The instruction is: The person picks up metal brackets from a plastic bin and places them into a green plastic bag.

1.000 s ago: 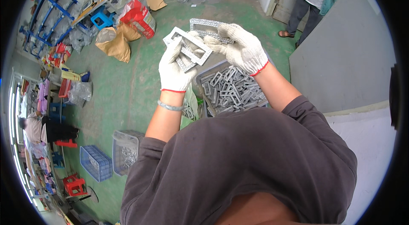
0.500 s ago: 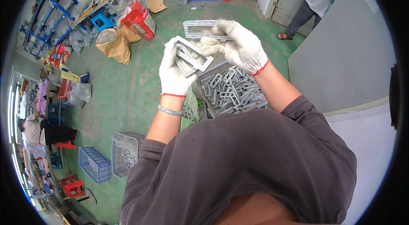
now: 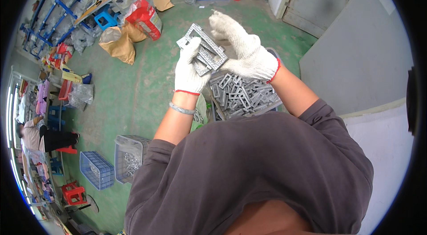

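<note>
In the head view, the left hand (image 3: 189, 71), in a white knit glove with a red cuff, is holding a small stack of grey rectangular frames (image 3: 211, 41). Its thumb is lying across the near face while the other fingers are mostly hiding behind, apparently giving support from below. The frames are crossing at an angle, one over another, so their corners are sticking out past each other; pressure from the thumb is probably what is stopping them from sliding apart.

The right hand (image 3: 247, 55), gloved alike, is showing its fingers wide and gripping nothing visible. Its base is lying close to the stack's lower right corner, though whether glove and metal are touching, I cannot tell.

The held frames are appearing over the far left corner of a grey crate (image 3: 272, 51). Inside, a loose heap of similar frames (image 3: 240, 93) is lying jumbled, seemingly kept together by the walls. Along the crate's left edge, a greenish bag (image 3: 201, 110) is resting, partly hidden by the shirt (image 3: 249, 159).
</note>
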Demonstrator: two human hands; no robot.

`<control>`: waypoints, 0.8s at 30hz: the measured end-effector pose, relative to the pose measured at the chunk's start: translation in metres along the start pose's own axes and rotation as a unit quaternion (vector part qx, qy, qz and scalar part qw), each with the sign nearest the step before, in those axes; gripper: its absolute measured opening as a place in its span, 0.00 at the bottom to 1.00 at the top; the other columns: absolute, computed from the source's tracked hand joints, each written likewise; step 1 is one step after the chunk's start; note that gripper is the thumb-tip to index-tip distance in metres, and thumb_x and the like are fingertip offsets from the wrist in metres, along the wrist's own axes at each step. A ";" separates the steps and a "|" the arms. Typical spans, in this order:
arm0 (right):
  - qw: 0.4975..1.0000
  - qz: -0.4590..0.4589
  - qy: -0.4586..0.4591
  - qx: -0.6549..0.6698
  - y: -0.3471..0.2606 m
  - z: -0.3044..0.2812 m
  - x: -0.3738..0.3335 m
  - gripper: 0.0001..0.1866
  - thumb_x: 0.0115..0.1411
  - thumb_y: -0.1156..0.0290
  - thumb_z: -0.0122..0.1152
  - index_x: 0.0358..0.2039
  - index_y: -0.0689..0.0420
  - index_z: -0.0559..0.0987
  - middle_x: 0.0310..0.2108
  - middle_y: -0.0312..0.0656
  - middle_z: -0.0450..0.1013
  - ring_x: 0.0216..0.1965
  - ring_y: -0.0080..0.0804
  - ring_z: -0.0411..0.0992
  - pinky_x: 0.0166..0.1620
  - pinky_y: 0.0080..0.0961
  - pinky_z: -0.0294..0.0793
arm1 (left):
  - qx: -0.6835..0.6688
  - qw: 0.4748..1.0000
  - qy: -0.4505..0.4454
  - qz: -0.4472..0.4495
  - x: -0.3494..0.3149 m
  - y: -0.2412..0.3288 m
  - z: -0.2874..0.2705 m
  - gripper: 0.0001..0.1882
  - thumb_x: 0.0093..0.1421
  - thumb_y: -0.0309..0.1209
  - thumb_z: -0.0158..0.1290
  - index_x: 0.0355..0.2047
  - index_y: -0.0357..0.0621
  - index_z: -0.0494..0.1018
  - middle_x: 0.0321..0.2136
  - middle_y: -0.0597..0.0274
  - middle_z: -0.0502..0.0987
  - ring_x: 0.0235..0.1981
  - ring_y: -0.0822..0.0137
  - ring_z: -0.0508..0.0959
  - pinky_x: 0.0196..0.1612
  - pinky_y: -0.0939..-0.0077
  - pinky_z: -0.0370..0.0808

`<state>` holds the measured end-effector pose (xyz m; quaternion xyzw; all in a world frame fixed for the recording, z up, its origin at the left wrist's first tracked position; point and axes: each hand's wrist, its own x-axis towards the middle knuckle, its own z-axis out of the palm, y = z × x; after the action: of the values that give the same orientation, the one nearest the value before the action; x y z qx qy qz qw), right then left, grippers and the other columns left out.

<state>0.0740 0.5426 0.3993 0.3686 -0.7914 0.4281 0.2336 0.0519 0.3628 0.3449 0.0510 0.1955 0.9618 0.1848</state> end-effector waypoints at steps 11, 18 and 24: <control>0.971 0.070 -0.206 -0.099 0.008 0.026 0.010 0.23 0.53 0.64 0.59 0.51 0.51 0.78 0.61 0.48 0.67 0.59 0.50 0.67 0.59 0.39 0.69 | -0.057 0.998 0.017 -0.019 -0.002 0.010 -0.027 0.16 0.68 0.42 0.50 0.48 0.47 0.75 0.44 0.58 0.80 0.43 0.59 0.80 0.46 0.56 0.79; 0.963 0.152 -0.223 0.018 0.091 0.101 -0.031 0.22 0.57 0.57 0.62 0.51 0.50 0.78 0.55 0.49 0.72 0.53 0.45 0.74 0.56 0.34 0.72 | -0.020 0.992 0.127 -0.017 -0.045 0.055 -0.135 0.13 0.61 0.28 0.55 0.44 0.35 0.73 0.39 0.46 0.79 0.42 0.51 0.80 0.54 0.50 0.76; 0.775 0.558 -0.251 0.160 0.164 0.184 -0.170 0.18 0.56 0.57 0.66 0.42 0.54 0.83 0.29 0.39 0.78 0.27 0.25 0.73 0.33 0.25 0.73 | 0.186 0.941 0.247 -0.140 -0.075 0.048 -0.247 0.12 0.58 0.28 0.56 0.40 0.35 0.73 0.30 0.46 0.81 0.30 0.53 0.82 0.37 0.58 0.81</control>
<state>0.0413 0.5109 0.1035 -0.0110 -0.8088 0.4963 -0.3152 0.0635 0.2054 0.1356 -0.1828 0.4155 0.8551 0.2505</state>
